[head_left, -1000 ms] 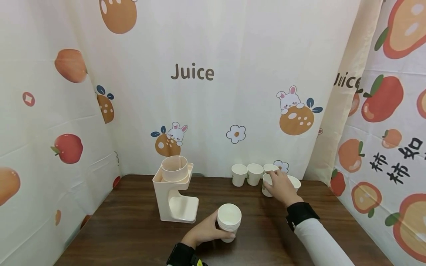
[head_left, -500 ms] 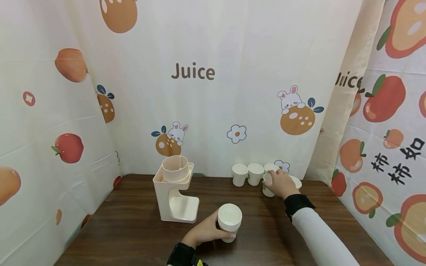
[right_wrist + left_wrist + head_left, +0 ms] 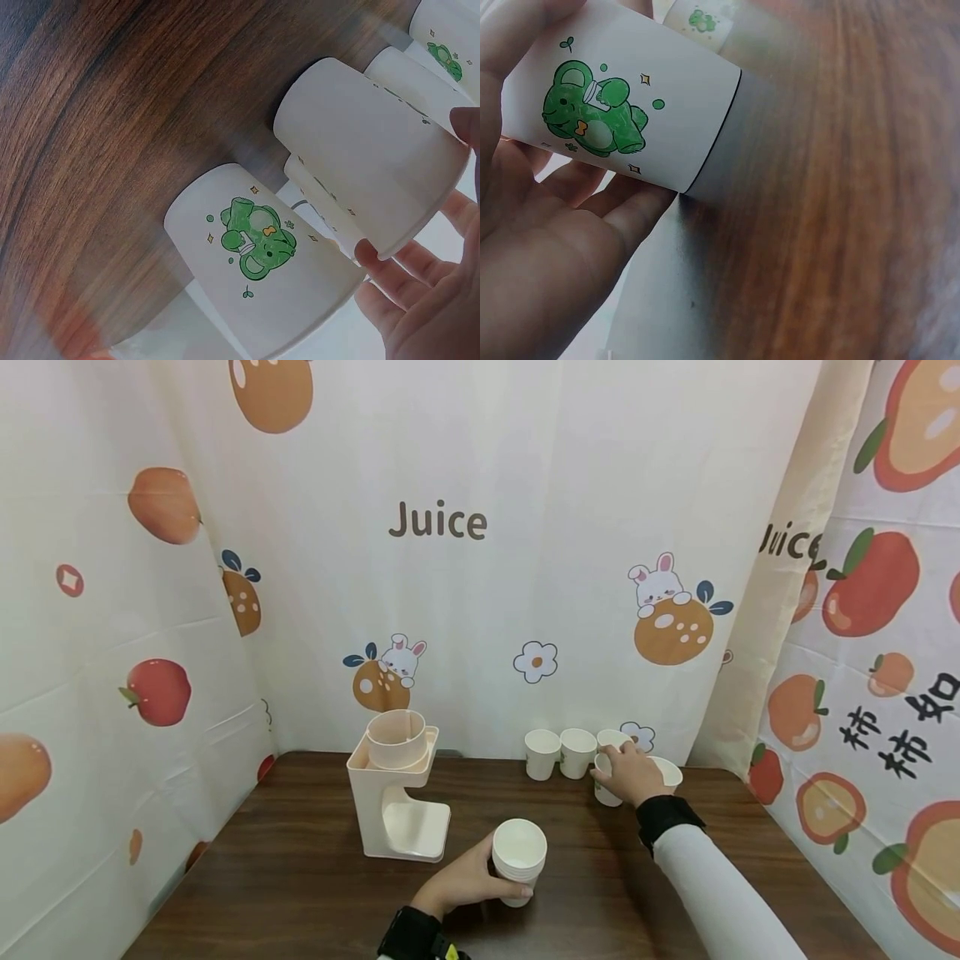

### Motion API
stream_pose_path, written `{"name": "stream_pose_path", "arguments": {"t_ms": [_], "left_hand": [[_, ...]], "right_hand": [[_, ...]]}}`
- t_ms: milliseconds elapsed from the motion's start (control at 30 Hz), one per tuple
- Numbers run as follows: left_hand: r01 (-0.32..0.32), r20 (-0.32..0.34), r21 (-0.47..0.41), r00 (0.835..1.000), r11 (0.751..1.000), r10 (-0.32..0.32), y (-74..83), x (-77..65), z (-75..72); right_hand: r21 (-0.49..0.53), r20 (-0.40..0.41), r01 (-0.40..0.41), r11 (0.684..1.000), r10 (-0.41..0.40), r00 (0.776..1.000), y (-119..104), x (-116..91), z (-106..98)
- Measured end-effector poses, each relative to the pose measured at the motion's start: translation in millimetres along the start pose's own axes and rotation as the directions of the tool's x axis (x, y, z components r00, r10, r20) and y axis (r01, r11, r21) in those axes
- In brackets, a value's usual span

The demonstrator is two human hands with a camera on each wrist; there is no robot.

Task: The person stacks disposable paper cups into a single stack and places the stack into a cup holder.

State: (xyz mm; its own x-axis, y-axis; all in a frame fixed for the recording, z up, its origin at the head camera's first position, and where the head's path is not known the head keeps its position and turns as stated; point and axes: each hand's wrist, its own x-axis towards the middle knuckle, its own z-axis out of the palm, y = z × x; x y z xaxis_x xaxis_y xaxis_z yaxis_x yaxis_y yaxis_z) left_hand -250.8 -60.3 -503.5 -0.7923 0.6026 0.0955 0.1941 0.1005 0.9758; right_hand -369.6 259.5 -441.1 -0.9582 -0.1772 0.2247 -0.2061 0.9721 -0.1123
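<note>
My left hand point(image 3: 474, 881) grips a stack of white paper cups point(image 3: 519, 852) near the front middle of the table. Several rims show at its top, and the left wrist view has a green bear printed on the outer cup point(image 3: 622, 97). Farther right, my right hand point(image 3: 636, 774) holds a single paper cup point(image 3: 606, 781) near its rim, thumb on one side and fingers on the other. That cup point(image 3: 367, 150) stands on the table among others. Beside it is another bear-printed cup point(image 3: 262, 255), partly hidden by my hand in the head view.
A cream stand-shaped appliance point(image 3: 397, 793) with a round cup-like top stands left of the stack. Along the back are more paper cups point(image 3: 542, 753). Printed curtains point(image 3: 480, 593) enclose the dark wooden table point(image 3: 300, 877) behind and at both sides.
My right forearm and wrist have shifted slightly left, while the hand stays at the same cup. The left hand and its stack keep their place; the head view has turned a little.
</note>
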Motion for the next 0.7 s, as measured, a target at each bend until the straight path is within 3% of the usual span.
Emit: {"name": "stream_pose_path", "arguments": {"t_ms": [467,700], "left_hand": [[0.002,-0.006,-0.009,1.000,1.000,-0.002,1.9,-0.6,0.2],[0.009,-0.009,-0.001,1.000,1.000,-0.009,1.6,0.0,-0.1]], "right_hand": [[0.006,-0.043,0.037,0.999,-0.036,0.998,-4,-8,-1],[0.088,-0.061,0.088,0.992,-0.083,0.995,-6,-13,2]]}}
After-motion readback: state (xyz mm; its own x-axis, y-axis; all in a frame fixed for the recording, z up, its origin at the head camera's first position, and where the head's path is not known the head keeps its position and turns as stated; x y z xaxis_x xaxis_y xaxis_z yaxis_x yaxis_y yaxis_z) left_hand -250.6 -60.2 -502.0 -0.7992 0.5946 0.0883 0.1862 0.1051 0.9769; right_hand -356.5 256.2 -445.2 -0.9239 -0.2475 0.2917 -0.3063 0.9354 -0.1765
